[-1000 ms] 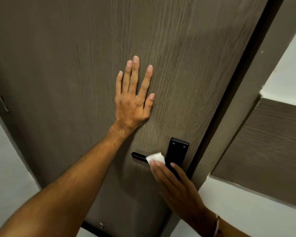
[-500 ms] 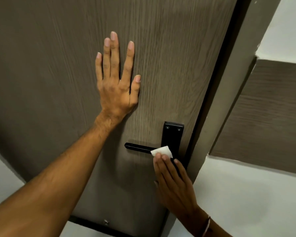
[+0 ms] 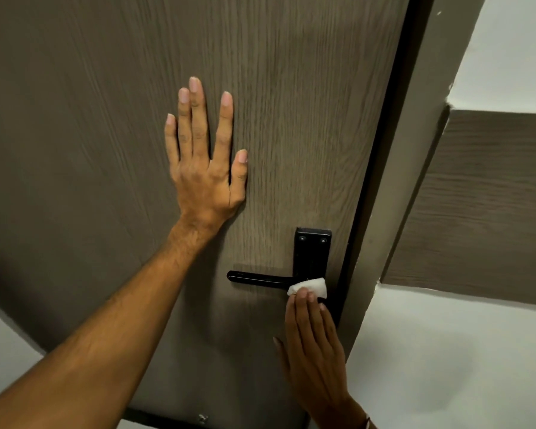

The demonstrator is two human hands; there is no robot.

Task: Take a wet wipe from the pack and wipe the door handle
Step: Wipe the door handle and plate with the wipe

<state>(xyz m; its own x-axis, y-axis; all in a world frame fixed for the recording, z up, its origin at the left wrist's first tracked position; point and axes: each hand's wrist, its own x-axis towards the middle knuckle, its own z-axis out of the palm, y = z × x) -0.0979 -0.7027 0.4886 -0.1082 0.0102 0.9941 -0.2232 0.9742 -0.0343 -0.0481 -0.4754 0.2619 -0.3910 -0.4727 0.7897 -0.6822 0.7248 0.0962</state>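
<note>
Folded white wet wipe (image 3: 309,287) against matte black lever door handle (image 3: 260,277).

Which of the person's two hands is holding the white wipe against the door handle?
The right hand, low by the door's edge, presses the white wipe onto the black handle. The left hand lies flat and empty on the door.

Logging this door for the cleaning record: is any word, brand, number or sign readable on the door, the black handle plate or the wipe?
None: no readable text anywhere in the head view.
Black metal handle plate: two screws only, no brand mark.
Black lever handle: plain.
White folded wet wipe, pressed by the right hand: blank.
Brown wood-grain door, under the flat left hand: grain only.
</note>
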